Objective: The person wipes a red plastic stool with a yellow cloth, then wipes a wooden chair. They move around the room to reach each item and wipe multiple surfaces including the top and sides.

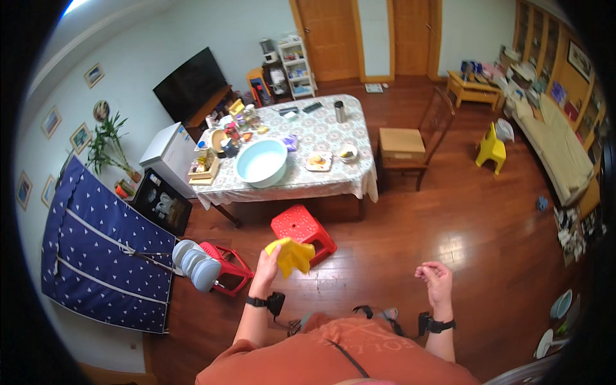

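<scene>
My left hand (267, 263) is closed on a yellow cloth (294, 255), which hangs loosely from the fingers. Behind the cloth stands a red plastic stool (301, 224), partly hidden by it in this view. My right hand (437, 281) is raised over the floor on the right, fingers loosely bent and a little apart, with nothing visible in it. Both wrists wear black straps. Beyond the stool is a table with a patterned cloth (321, 138), bearing a large light-blue basin (262, 162) near its front edge.
A second red stool (234, 269) stands left of my left hand beside grey-blue rounded pads (197, 266). On the table are a plate of food (318, 161), a bowl (347, 153) and several jars. A wooden chair (420, 144) holds a cardboard box; a yellow stool (491, 151) stands farther right.
</scene>
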Tool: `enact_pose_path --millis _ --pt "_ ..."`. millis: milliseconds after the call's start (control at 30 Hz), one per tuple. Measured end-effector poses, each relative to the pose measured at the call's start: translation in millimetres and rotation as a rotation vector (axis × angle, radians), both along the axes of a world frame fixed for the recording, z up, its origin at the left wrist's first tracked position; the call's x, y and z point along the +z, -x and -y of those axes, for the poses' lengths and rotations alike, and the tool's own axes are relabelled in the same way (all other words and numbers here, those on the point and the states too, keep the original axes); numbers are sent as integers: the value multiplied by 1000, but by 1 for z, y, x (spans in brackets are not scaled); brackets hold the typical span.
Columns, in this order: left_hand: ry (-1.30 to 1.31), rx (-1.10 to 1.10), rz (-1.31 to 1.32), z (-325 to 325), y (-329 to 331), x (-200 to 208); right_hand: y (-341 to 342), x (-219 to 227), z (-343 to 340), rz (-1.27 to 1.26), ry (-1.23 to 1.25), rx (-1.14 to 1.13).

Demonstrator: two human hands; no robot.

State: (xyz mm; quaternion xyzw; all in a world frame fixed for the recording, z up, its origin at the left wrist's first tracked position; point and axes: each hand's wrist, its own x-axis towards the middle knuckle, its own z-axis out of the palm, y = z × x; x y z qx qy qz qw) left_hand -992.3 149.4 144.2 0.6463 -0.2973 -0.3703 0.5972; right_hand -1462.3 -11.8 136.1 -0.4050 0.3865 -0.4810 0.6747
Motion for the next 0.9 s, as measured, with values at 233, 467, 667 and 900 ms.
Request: enact_pose_path --millis 233,467,667,900 --pt "112 -178 70 165 124 32 174 8 60 -86 90 -129" --pt "82 -438 -21 308 239 44 246 1 96 -105 32 -287" --pt "1 -664 -269 440 320 27 296 -10 146 -177 -11 -446" --pt "-55 -990 -148 619 409 27 344 6 235 -188 29 -768"
